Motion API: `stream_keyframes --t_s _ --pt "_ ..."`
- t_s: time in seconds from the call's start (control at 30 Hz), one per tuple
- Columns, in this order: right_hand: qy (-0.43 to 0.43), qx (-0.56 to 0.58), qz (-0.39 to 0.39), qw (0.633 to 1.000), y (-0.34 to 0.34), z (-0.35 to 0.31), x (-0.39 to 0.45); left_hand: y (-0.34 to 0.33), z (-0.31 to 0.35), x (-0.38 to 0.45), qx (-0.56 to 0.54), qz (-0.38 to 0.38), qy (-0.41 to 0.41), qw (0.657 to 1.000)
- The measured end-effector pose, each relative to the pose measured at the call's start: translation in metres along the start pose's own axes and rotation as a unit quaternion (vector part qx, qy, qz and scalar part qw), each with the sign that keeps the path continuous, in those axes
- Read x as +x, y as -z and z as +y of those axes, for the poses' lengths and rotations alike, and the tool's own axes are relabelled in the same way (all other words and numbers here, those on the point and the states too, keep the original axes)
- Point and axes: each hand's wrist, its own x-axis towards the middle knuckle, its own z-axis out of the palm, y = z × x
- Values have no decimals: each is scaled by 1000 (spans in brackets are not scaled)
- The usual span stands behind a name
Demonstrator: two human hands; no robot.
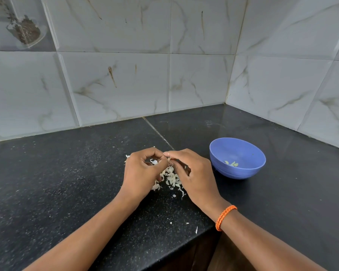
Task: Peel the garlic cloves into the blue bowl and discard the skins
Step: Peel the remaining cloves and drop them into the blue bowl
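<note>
My left hand (142, 171) and my right hand (192, 175) meet fingertip to fingertip above the black counter, both pinching a small garlic clove (167, 159) that is mostly hidden between the fingers. Under the hands lies a pile of pale garlic skins (171, 179). The blue bowl (237, 158) stands just right of my right hand, with a few peeled cloves (231, 163) in its bottom.
The black counter (67, 182) runs into a tiled corner at the back right. Its front edge steps back near my right wrist. Loose skin flakes (196, 229) lie near that edge. An orange band (224, 217) circles my right wrist.
</note>
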Motion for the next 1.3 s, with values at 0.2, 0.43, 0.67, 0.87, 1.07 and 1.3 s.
stream_keyframes --t_s 0.2,0.43,0.67,0.87,1.07,1.3 --pt "11 -10 12 1000 -1 -3 0 1 0 -1 -71 -32 45 996" --pt "-113 111 33 987 5 -3 1 0 0 0 -39 -21 32 999" --pt "-161 191 27 968 7 0 2 4 -6 4 22 -12 -3 1000" --pt "-152 159 30 975 6 1 1 1 -4 2 -51 -44 25 997" --pt "-117 87 43 988 3 0 1 1 -5 3 -37 -26 12 999" --pt "-59 -34 34 997 0 2 0 -1 -4 1 29 -1 -27 999"
